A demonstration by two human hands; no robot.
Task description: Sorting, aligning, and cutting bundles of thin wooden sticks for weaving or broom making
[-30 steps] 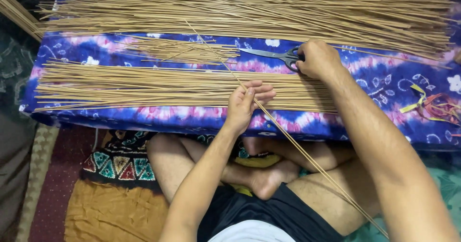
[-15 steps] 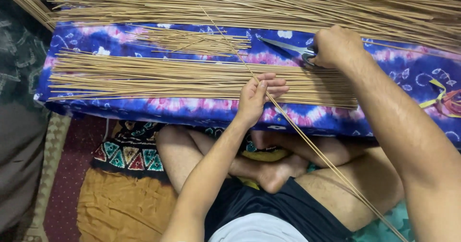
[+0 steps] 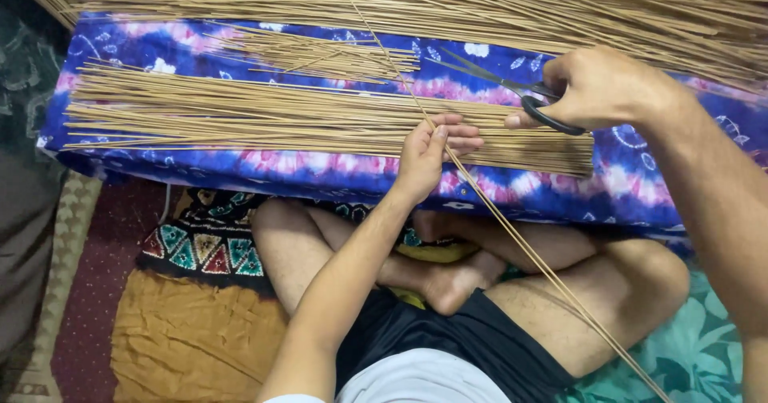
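- left hand (image 3: 428,157) pinches a few long thin sticks (image 3: 512,235) between thumb and fingertips (image 3: 468,135); fingers loosely curled, not a full fist; the sticks run diagonally — up past the fingertips over the piles, down across the person's thigh toward the lower right corner
- right hand (image 3: 604,91) closed around the black handles of the scissors (image 3: 512,87); fingers through the loops; blades slightly parted, tips pointing away from the knuckles toward the upper left, lifted over the cloth
- scissors blades lie just beyond the left fingertips, close to the held sticks; touching or not — cannot tell
- near stick bundle (image 3: 280,119) lies flat right under and beside the left fingers, ends stretching well away to the left of the thumb
- small loose bundle (image 3: 320,51) just past the near one, beyond the left fingertips
- big stick heap (image 3: 480,3) furthest out, beyond both hands, along the top edge
- blue-and-pink tie-dye cloth (image 3: 336,167) under all piles, its front edge just below the left wrist
- crossed bare legs (image 3: 448,279) under the forearms; patterned mat (image 3: 204,251) beside the left elbow
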